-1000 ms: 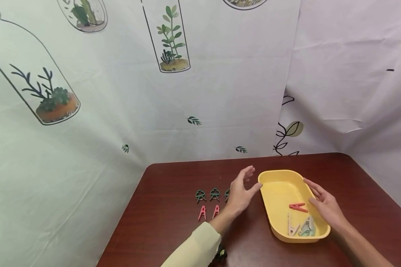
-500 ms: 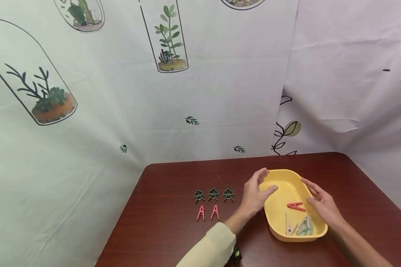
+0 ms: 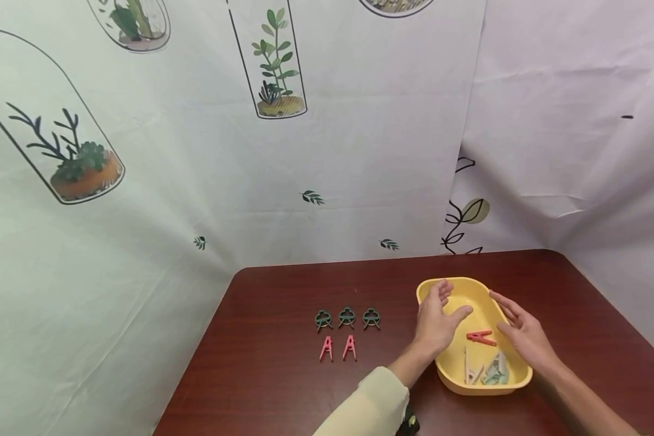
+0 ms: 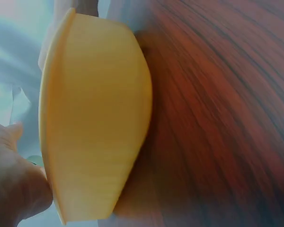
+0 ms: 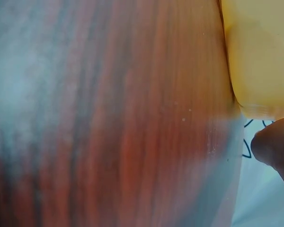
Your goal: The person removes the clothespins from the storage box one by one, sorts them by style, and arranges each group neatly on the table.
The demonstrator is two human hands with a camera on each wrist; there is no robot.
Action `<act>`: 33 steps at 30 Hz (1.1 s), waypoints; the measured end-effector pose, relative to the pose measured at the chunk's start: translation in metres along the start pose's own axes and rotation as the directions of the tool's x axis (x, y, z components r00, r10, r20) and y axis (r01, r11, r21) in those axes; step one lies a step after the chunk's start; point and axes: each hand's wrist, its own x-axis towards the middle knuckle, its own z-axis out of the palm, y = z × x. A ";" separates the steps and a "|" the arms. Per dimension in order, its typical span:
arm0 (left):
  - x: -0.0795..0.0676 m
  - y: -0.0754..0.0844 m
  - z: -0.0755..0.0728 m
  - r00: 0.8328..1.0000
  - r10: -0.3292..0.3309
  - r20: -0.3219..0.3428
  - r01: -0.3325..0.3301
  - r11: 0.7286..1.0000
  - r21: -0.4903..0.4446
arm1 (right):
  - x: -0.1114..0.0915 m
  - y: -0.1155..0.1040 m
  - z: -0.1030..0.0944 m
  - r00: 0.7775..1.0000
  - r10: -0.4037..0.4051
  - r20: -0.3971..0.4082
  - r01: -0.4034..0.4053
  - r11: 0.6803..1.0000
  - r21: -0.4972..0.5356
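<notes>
A yellow plastic tray [image 3: 451,378] sits on the right half of the table. My right hand [image 3: 531,339] holds its right rim, thumb over the edge and fingers along the outer side. Above the tray's left rim is my left hand [image 3: 435,324], its fingers extended and thumb apart, holding nothing. In the tray lie a red clothespin [image 3: 481,338], a beige clothespin [image 3: 471,370] and pale green clips [image 3: 497,370] whose number I cannot tell. The left wrist view shows the tray's outer side wall [image 4: 97,113] close up.
Left of the tray, three dark green round clips [image 3: 346,317] form a row on the brown table [image 3: 272,363]. Two pink-red clothespins [image 3: 349,347] lie in front of them. A printed white cloth [image 3: 360,151] hangs behind the table.
My left hand has moved right, from beside the tray to over its left rim, uncovering the third green clip. My right hand stays at the tray's right rim.
</notes>
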 end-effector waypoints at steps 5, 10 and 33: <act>0.001 0.004 0.007 0.998 -0.056 -0.014 0.056 0.998 0.028 | 0.001 0.002 0.000 1.000 -0.012 -0.013 0.012 1.000 0.009; 0.002 0.006 0.012 0.997 -0.074 0.010 0.073 0.995 0.067 | -0.001 0.001 -0.001 1.000 -0.009 -0.016 0.009 1.000 0.001; 0.004 0.004 0.029 0.965 -0.237 0.110 0.180 0.909 0.377 | -0.003 -0.007 0.003 0.999 0.040 -0.021 -0.041 0.997 -0.062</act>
